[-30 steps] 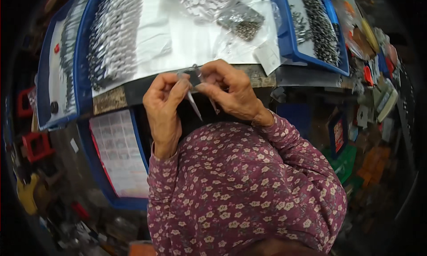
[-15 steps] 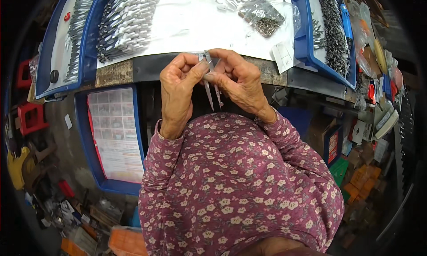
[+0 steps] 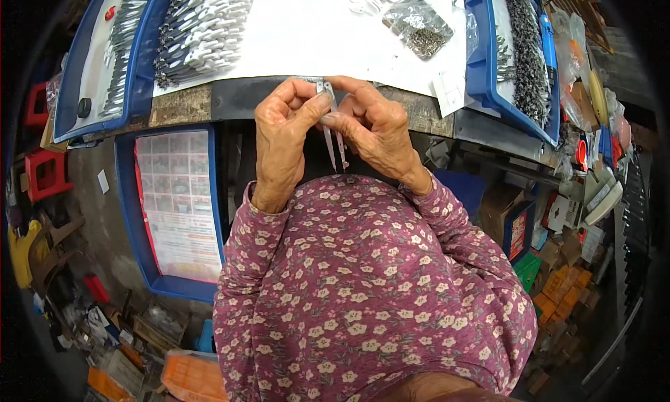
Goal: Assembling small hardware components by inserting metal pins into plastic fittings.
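At the table's front edge, my left hand (image 3: 283, 133) pinches a slim, pointed metal piece (image 3: 329, 142) between thumb and fingers. My right hand (image 3: 380, 126) pinches a second narrow metal piece (image 3: 340, 145) close beside it. Both pieces point down toward my body, with their upper ends between my fingertips. They resemble two halves of a small bladed tool, but I cannot tell the exact kind. Whether they are joined at the top is hidden by my fingers.
White-handled metal pieces (image 3: 213, 28) lie stacked at the left beside a blue tray (image 3: 136, 60). A plastic bag of small metal parts (image 3: 427, 42) rests on the white sheet. Another blue tray (image 3: 481, 67) stands right. Below the table is a blue-framed bin (image 3: 185, 288).
The two metal pieces have come slightly closer together, and their tips sit nearer each other. Both hands keep their pinch. The whole view has shifted a little.
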Demonstrator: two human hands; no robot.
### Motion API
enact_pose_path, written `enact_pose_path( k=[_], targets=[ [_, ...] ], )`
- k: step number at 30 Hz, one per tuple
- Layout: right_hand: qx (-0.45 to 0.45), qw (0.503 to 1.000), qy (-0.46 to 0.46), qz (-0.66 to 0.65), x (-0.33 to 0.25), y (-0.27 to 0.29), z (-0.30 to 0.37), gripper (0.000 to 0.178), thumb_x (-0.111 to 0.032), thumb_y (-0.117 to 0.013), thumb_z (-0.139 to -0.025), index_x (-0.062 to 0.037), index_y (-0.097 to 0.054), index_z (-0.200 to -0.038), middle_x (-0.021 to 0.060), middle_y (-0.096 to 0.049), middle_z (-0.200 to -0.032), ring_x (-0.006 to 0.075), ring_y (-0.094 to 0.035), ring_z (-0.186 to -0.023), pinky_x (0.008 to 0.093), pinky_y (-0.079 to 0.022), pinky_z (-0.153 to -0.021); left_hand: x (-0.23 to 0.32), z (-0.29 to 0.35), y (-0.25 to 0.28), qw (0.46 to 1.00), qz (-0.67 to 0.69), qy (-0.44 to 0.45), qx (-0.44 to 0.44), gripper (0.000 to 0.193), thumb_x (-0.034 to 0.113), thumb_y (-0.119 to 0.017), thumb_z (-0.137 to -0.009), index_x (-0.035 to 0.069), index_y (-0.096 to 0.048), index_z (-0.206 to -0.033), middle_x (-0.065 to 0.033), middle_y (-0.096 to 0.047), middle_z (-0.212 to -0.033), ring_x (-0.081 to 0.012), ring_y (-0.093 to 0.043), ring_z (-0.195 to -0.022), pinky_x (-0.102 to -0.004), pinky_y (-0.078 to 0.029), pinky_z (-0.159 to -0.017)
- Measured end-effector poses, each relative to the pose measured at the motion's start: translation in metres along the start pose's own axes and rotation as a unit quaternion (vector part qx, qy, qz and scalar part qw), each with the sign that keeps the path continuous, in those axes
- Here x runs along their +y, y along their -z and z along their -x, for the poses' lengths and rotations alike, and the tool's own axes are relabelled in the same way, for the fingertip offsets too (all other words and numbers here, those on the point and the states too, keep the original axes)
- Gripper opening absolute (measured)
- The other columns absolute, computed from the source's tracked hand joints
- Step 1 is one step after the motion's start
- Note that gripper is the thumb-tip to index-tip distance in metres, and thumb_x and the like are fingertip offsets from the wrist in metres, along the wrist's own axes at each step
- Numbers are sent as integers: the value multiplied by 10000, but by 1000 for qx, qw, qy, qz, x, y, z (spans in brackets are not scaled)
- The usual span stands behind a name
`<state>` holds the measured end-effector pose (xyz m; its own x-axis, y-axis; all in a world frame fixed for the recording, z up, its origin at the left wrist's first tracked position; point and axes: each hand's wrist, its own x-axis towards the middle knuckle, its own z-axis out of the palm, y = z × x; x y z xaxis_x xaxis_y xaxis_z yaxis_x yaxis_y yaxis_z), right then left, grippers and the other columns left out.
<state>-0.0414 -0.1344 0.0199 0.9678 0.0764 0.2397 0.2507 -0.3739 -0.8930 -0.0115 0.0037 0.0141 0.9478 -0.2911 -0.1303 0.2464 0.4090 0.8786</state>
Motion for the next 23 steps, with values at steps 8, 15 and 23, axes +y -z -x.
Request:
enact_pose_path(
  k=[8,15,23],
  targets=[
    [12,999,26,21,6,-3,2,409,-50,-639,-777,3,-504,-1159,-10,-481,-527,34,-449,-480,193,-337,-422,-3,0,2,1000,-2,8,-6,72,62,-598,-807,9,-554,-788,10,-539,-691,-32,-474,-613,-171,-385,-560],
    [12,1000,17,4,7,-5,5,422,-41,-639,-773,-1,-500,-1169,1,-490,-533,40,-446,-478,199,-344,-431,-8,-1,5,1000,-1,11,-7,78,67,-611,-794,2,-568,-790,1,-557,-689,-36,-492,-609,-171,-391,-555],
    [18,999,33,19,11,-9,9,440,-45,-634,-778,-29,-493,-1194,9,-502,-537,52,-460,-484,200,-359,-441,-10,0,10,999,-21,26,-14,87,78,-620,-787,-2,-599,-814,-16,-580,-681,-54,-508,-595,-179,-406,-559]
  ],
)
